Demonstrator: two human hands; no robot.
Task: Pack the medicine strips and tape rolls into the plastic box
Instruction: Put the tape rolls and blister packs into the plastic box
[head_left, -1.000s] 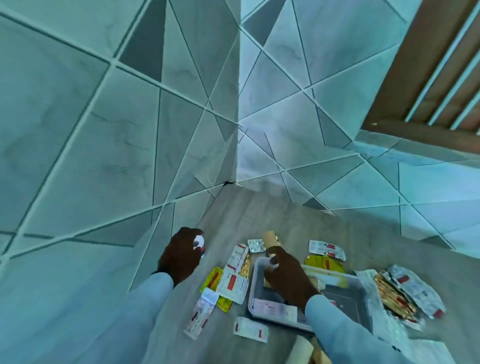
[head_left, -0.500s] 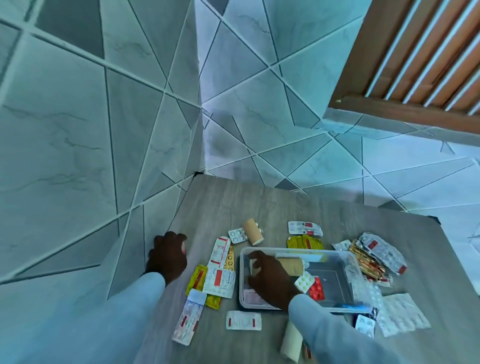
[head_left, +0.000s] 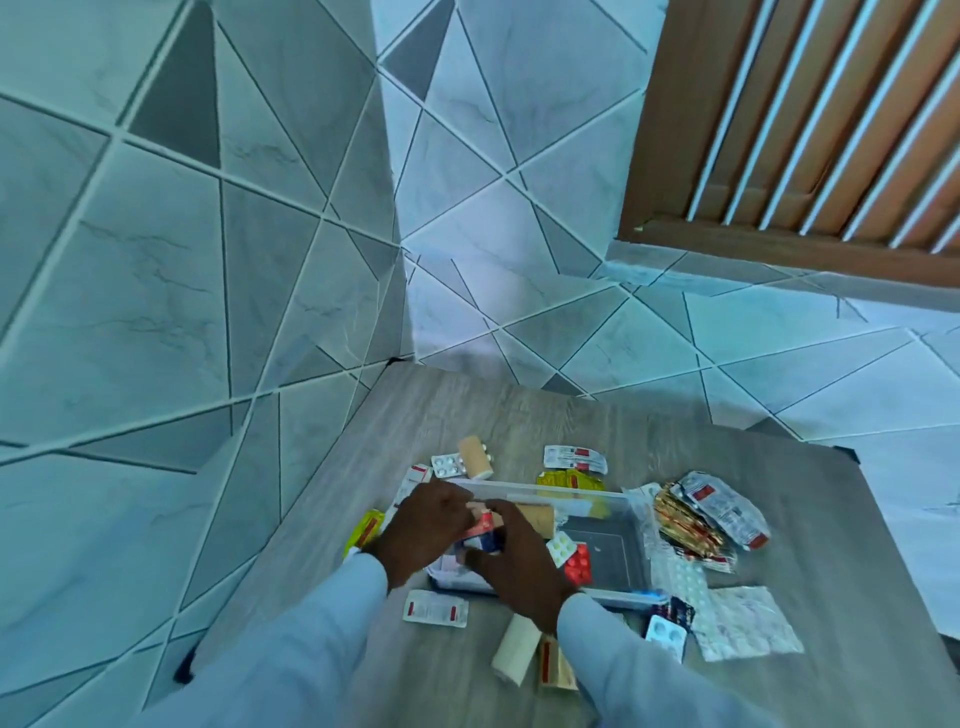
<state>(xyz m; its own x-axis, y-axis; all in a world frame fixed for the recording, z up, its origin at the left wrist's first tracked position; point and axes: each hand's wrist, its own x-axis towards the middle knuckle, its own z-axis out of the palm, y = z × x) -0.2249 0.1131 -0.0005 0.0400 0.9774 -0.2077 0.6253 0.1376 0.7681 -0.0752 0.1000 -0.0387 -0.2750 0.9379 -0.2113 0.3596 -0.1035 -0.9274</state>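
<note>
Two hands are meeting over the left end of the clear rectangular plastic box (head_left: 631, 525), which is sitting on the grey wood-grain table (head_left: 519, 421). Left hand (head_left: 428, 522) and right hand (head_left: 519, 564) are both curling their fingers around a small bundle of red-and-white medicine strips (head_left: 483, 530). Inside the box, a tan tape roll (head_left: 535, 517) is lying beside a red blister strip (head_left: 577, 564). Another tan tape roll (head_left: 474, 457) is resting beyond the box, and a white tape roll (head_left: 514, 649) is lying near the right sleeve.
</note>
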